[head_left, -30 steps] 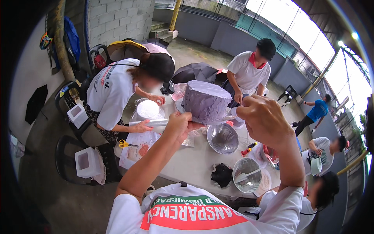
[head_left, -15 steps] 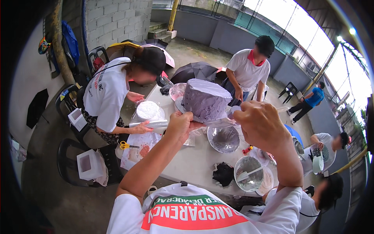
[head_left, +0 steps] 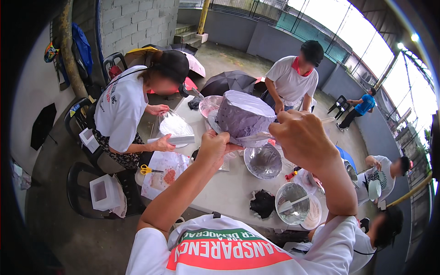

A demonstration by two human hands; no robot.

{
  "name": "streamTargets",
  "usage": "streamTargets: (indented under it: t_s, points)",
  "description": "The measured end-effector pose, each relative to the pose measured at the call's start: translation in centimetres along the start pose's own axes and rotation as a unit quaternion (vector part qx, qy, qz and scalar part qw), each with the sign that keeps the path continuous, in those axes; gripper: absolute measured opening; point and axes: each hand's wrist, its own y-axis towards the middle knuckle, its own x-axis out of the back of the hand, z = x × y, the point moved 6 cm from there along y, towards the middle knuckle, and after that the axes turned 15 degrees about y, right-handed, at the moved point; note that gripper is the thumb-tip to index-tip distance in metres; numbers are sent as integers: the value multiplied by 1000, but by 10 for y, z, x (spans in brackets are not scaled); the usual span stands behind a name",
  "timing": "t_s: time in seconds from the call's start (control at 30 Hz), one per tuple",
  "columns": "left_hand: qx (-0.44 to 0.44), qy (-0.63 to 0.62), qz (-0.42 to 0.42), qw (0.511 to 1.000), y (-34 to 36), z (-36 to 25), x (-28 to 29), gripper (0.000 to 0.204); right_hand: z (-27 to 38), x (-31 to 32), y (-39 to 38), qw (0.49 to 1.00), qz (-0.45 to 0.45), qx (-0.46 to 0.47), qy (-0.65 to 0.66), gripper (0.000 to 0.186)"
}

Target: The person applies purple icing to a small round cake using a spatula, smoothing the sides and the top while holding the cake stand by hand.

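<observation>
A tall round cake (head_left: 240,117) coated in rough lavender icing is held up over the table, tilted slightly. Under its near edge my left hand (head_left: 214,145) is closed on the cake board (head_left: 211,123), thumb at the cake's base. My right hand (head_left: 300,137) is closed in a fist at the cake's right side, gripping a spatula (head_left: 327,120) whose pale handle pokes out beyond my knuckles. Its blade, smeared with lavender icing, lies along the lower edge of the cake; my fingers partly hide it. A metal bowl (head_left: 263,161) with icing traces stands below the cake.
On the white table (head_left: 222,190) are a second bowl (head_left: 293,204) with a white spatula, a black cloth (head_left: 262,204) and yellow scissors (head_left: 150,170). At left, a person (head_left: 128,101) handles a white cake (head_left: 175,130) under clear film. Another person (head_left: 298,78) stands opposite.
My right hand has shifted slightly left and up along the cake's side, while my left hand stays nearly in place. The person at left has lifted clear film over the white cake.
</observation>
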Motion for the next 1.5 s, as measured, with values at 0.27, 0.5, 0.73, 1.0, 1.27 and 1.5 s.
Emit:
streamTargets:
  t_s: [0.27,0.5,0.73,1.0,1.27,1.5]
  points:
    - [4,-4,3,1000,1,1,4,28,1,-3,1,1000,-3,4,7,9]
    - [3,-6,-2,1000,5,5,8,29,2,13,6,1000,-9,8,11,7]
    - [5,6,14,1000,0,0,0,29,-1,12,16,1000,0,-1,17,6]
    - [6,17,0,1000,-3,-4,4,27,-8,18,29,1000,-9,22,18,4]
    - [5,-7,6,1000,-3,-8,8,30,-6,0,28,997,53,46,25,9]
    - [16,12,4,1000,-1,2,15,27,-30,46,30,1000,8,-11,15,8]
